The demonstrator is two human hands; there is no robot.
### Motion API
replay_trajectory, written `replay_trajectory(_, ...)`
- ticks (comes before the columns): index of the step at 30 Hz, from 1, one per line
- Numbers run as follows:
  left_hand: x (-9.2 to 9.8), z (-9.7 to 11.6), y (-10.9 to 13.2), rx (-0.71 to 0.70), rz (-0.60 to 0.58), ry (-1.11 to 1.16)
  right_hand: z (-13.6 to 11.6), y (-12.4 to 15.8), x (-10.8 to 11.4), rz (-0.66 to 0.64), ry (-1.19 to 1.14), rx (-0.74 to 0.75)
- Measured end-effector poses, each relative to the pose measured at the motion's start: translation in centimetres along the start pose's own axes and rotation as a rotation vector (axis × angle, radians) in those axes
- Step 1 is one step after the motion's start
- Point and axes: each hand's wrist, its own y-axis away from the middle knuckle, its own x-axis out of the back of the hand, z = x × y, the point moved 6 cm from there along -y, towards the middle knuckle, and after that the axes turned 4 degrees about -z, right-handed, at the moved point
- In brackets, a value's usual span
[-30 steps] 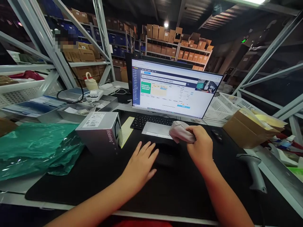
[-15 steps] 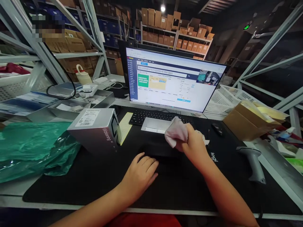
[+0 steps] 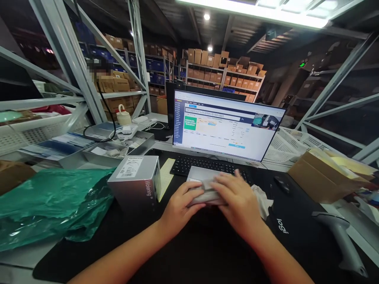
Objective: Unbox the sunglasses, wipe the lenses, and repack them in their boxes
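Observation:
My left hand [image 3: 183,201] closes on the left side of a pale grey cloth bundle [image 3: 207,197], thumb below and fingers on top. From the other side my right hand [image 3: 237,195] grips the same bundle; its fingers are smeared by motion. Just beyond the bundle lies a flat silver tray-like piece [image 3: 204,172], partly hidden by my fingers. A white crumpled piece [image 3: 263,201] rests on the black mat beside my right hand. Left of my hands stands a silver Wokening box [image 3: 133,183] with a white label on top.
Behind the hands are a black keyboard [image 3: 185,165] and a lit monitor [image 3: 219,130]. Green plastic [image 3: 53,201] lies at the left. A mouse [image 3: 282,184], a barcode scanner [image 3: 340,236] and an open cardboard box [image 3: 319,177] are on the right.
My right hand has brought the cloth down and toward the middle. My left hand has lifted from the mat to take hold of it. The view has tilted upward.

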Motion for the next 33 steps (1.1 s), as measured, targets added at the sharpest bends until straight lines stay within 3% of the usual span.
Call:
replay_trajectory(5,1.4,-1.8,1.6,0.111,0.264,-0.033,6.7,1.0,0.7,0.026,-0.595,-0.432)
replay_trajectory(8,1.3,-1.9,1.8,0.071,0.307,-0.116,6.6,1.4,-0.5,0.066,-0.901,-0.503)
replay_trajectory(10,1.0,-2.1,1.8,0.041,0.307,-0.157,5.6,1.4,-1.6,0.083,-0.901,-0.485)
replay_trajectory(15,1.0,-2.0,2.0,-0.057,0.349,-0.227,5.3,1.8,-3.9,0.299,-1.012,-0.574)
replay_trajectory(18,0.3,-1.7,1.9,-0.071,0.281,-0.264,5.2,1.6,-4.3,0.302,-1.072,-0.549)
replay_trajectory(22,-1.0,-1.9,2.1,-0.017,0.168,-0.257,3.8,1.4,-3.4,0.288,-0.951,-0.473)
replay_trajectory(28,0.0,-0.9,2.2,-0.11,0.196,-0.27,-0.5,1.7,-3.3,0.214,-0.649,-0.18)
replay_trajectory(33,0.1,-0.3,1.5,-0.14,0.09,-0.209,-1.2,1.7,-4.2,0.104,-0.607,-0.13)
